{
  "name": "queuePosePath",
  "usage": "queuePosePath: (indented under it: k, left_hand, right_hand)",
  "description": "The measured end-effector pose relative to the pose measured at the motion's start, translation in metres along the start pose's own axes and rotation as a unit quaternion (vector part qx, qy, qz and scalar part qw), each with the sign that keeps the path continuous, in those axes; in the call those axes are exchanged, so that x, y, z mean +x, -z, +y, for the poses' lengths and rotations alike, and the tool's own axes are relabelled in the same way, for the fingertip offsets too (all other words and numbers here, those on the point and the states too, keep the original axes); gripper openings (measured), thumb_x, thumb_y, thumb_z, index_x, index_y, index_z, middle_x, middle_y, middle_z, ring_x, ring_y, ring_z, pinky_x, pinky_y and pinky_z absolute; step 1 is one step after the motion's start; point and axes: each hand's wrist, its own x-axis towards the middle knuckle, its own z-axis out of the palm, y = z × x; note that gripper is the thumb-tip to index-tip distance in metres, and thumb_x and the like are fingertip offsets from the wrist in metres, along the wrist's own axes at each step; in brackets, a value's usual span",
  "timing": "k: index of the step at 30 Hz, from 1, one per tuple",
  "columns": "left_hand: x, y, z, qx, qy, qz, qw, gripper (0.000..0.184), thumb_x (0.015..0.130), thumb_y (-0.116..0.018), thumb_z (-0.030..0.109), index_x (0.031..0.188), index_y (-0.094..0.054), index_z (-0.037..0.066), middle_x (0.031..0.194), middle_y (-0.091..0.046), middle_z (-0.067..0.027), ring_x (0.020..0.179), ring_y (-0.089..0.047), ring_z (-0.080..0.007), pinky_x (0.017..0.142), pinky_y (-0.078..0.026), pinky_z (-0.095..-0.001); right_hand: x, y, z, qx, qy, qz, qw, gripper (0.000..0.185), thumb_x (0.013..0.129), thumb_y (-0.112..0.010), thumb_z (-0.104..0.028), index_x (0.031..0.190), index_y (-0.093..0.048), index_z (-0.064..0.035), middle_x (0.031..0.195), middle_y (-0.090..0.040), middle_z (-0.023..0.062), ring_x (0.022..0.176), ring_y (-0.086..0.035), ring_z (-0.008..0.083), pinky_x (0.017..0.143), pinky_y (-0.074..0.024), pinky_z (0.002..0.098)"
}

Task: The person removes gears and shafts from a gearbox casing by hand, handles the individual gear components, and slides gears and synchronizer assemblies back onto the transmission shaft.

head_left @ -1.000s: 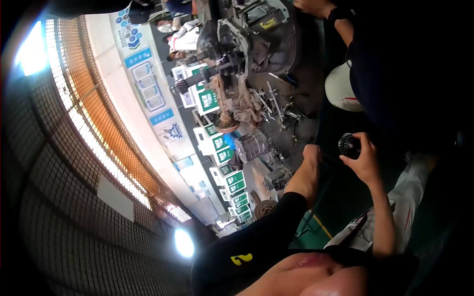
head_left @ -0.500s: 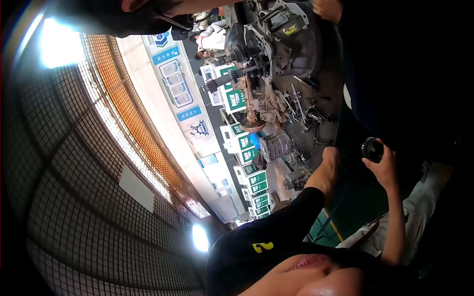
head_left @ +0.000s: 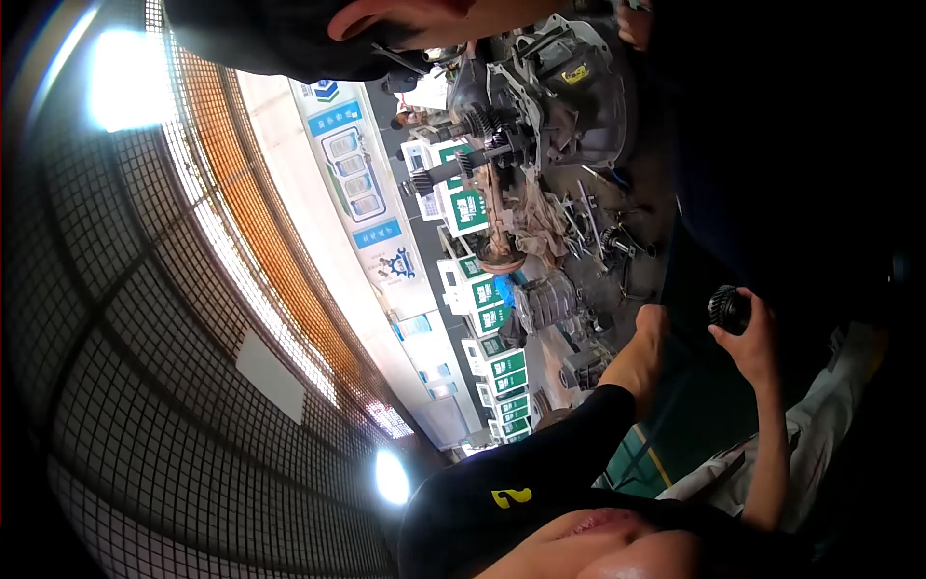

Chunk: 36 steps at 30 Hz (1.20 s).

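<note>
Neither of my own hands can be made out in this sideways-tilted view. A co-worker in a black shirt, at the bottom, grips a dark toothed gear (head_left: 725, 307) in one hand (head_left: 757, 347). That person's other hand (head_left: 650, 326) is at the workbench edge. On the bench stands a large metal gearbox housing (head_left: 593, 111), with gear shafts (head_left: 449, 176) beside it. Part of another hand (head_left: 634, 24) shows at the top edge by dark cloth; it seems to belong to a second person there.
Loose metal parts and tools (head_left: 603, 227) lie on the bench near crumpled rags (head_left: 535, 227). A ribbed metal casing (head_left: 548, 304) stands further along. Green-and-white boxes (head_left: 506, 367) line the background below wall posters (head_left: 352, 174). A person in a dark cap (head_left: 270, 39) is close at the top.
The view has shifted slightly, so the bench appears a little lower and further right. The person at the top shows more of the head. The co-worker still holds the gear.
</note>
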Motion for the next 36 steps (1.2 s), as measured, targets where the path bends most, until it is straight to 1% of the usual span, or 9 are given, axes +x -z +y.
queuePosePath:
  k: [6, 8, 9, 13, 15, 26, 31, 33, 36]
  left_hand:
    - [0.0, -0.002, 0.006, 0.06, -0.041, -0.02, 0.997, 0.02, 0.094, -0.059, 0.024, 0.108, -0.073, 0.019, 0.119, -0.069, -0.0048, 0.111, -0.065, -0.0258, 0.092, -0.052, -0.0405]
    - [0.001, -0.008, 0.012, 0.08, -0.058, -0.026, 0.995, 0.021, 0.094, -0.059, 0.024, 0.109, -0.072, 0.019, 0.119, -0.069, -0.0047, 0.112, -0.064, -0.0256, 0.093, -0.051, -0.0405]
    - [0.0, -0.009, 0.014, 0.092, -0.065, -0.028, 0.993, 0.021, 0.094, -0.058, 0.024, 0.109, -0.072, 0.019, 0.12, -0.069, -0.0047, 0.112, -0.064, -0.0255, 0.093, -0.051, -0.0405]
    - [0.002, -0.001, 0.012, 0.155, -0.099, -0.032, 0.982, 0.022, 0.095, -0.057, 0.025, 0.11, -0.072, 0.02, 0.121, -0.068, -0.0045, 0.113, -0.064, -0.0252, 0.095, -0.05, -0.0406]
    - [0.004, -0.004, 0.014, 0.181, -0.117, -0.033, 0.976, 0.022, 0.095, -0.057, 0.025, 0.11, -0.071, 0.02, 0.121, -0.068, -0.0045, 0.113, -0.063, -0.025, 0.095, -0.05, -0.0406]
    - [0.012, 0.001, 0.007, 0.311, -0.238, -0.031, 0.92, 0.024, 0.097, -0.054, 0.027, 0.113, -0.07, 0.02, 0.124, -0.067, -0.0041, 0.116, -0.062, -0.0241, 0.099, -0.048, -0.0408]
    - [0.021, -0.004, 0.004, 0.381, -0.317, -0.023, 0.868, 0.025, 0.097, -0.053, 0.027, 0.115, -0.069, 0.02, 0.126, -0.066, -0.0039, 0.118, -0.061, -0.0237, 0.101, -0.047, -0.0409]
    - [0.023, -0.004, 0.003, 0.413, -0.36, -0.014, 0.836, 0.025, 0.098, -0.052, 0.028, 0.115, -0.069, 0.02, 0.126, -0.066, -0.0038, 0.118, -0.061, -0.0236, 0.101, -0.046, -0.041]
    - [0.032, -0.008, -0.005, 0.476, -0.443, -0.003, 0.76, 0.026, 0.098, -0.051, 0.028, 0.116, -0.068, 0.021, 0.127, -0.065, -0.0037, 0.119, -0.06, -0.0233, 0.103, -0.046, -0.041]
  right_hand:
    - [0.0, -0.001, 0.001, -0.005, 0.014, -0.008, 1.0, 0.073, 0.077, -0.085, -0.017, 0.138, -0.047, -0.002, 0.132, -0.054, 0.0205, 0.123, -0.055, 0.0339, 0.108, -0.0439, 0.0405]
    - [0.001, 0.001, 0.006, 0.027, 0.073, -0.007, 0.997, 0.073, 0.077, -0.086, -0.015, 0.137, -0.048, -0.0012, 0.132, -0.055, 0.0198, 0.124, -0.055, 0.0313, 0.108, -0.0429, 0.0373]
    - [0.001, -0.001, 0.011, -0.01, 0.111, 0.027, 0.993, 0.066, 0.077, -0.085, -0.016, 0.133, -0.052, 0.0, 0.127, -0.06, 0.0186, 0.118, -0.059, 0.03, 0.105, -0.0442, 0.0365]
    - [0.007, -0.009, 0.054, -0.031, 0.105, 0.039, 0.993, 0.059, 0.078, -0.085, -0.018, 0.127, -0.058, 0.0006, 0.119, -0.064, 0.0166, 0.111, -0.063, 0.031, 0.102, -0.0466, 0.0378]
    - [0.008, -0.014, 0.063, -0.099, 0.142, 0.082, 0.981, 0.055, 0.078, -0.085, -0.022, 0.122, -0.061, 0.0005, 0.115, -0.066, 0.0145, 0.105, -0.065, 0.0308, 0.098, -0.0489, 0.0374]
    - [0.007, -0.009, 0.065, -0.203, 0.242, 0.155, 0.936, 0.052, 0.079, -0.084, -0.028, 0.118, -0.063, -0.002, 0.109, -0.069, 0.0127, 0.098, -0.066, 0.0299, 0.091, -0.0526, 0.0358]
    - [0.008, -0.008, 0.076, -0.223, 0.252, 0.126, 0.933, 0.043, 0.078, -0.085, -0.029, 0.106, -0.067, -0.0026, 0.097, -0.07, 0.0088, 0.087, -0.068, 0.026, 0.083, -0.0553, 0.0333]
    - [0.007, -0.008, 0.077, -0.173, 0.261, 0.141, 0.939, 0.038, 0.077, -0.086, -0.029, 0.1, -0.068, -0.0045, 0.09, -0.07, 0.0067, 0.081, -0.068, 0.0239, 0.079, -0.0561, 0.0319]
    - [-0.002, 0.005, 0.016, -0.159, 0.274, 0.171, 0.933, 0.04, 0.076, -0.087, -0.031, 0.102, -0.068, -0.0053, 0.093, -0.07, 0.0063, 0.084, -0.068, 0.0239, 0.08, -0.0565, 0.0323]
